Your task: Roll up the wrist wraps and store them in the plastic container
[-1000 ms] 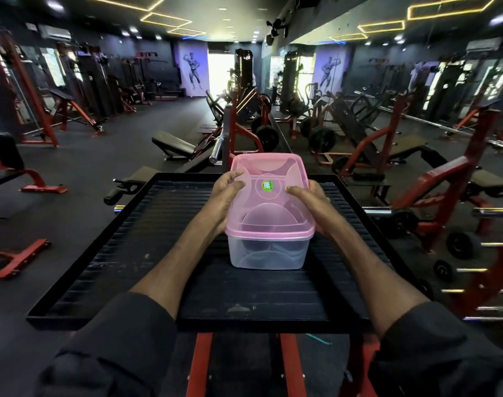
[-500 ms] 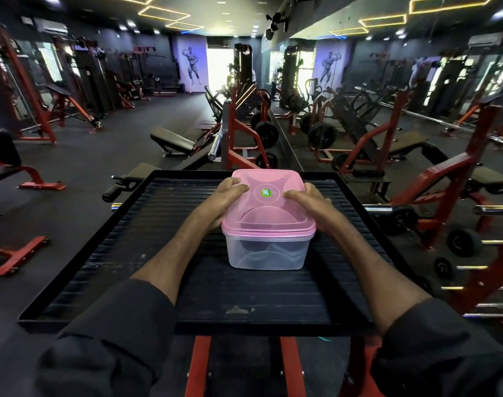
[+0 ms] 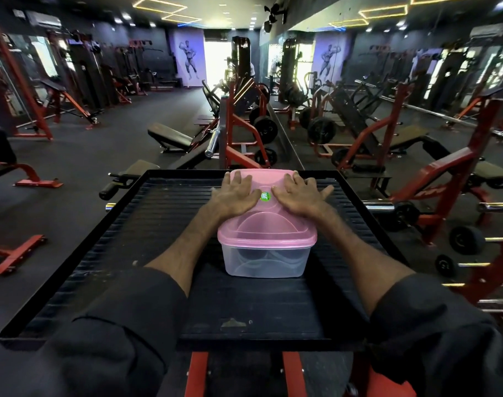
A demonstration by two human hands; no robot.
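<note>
The plastic container (image 3: pixel 264 260) stands mid-worktop (image 3: pixel 147 224). Its pink lid (image 3: pixel 266 227) carries the left hand (image 3: pixel 234 196) and right hand (image 3: pixel 299 197), fingers spread flat, gripping nothing. Likely light, stiff, smooth: grasp both sidewalls.

Both forearms reach forward from the lower corners of the frame toward its centre, bare from rolled-up dark sleeves (image 3: pixel 124 325). The left hand (image 3: pixel 235 195) lies flat, palm down, fingers spread and pointing away from the body. The right hand (image 3: pixel 297 196) mirrors it just beside, palm down, fingers splayed, thumb stretched out to the right. Neither hand grips anything.
</note>
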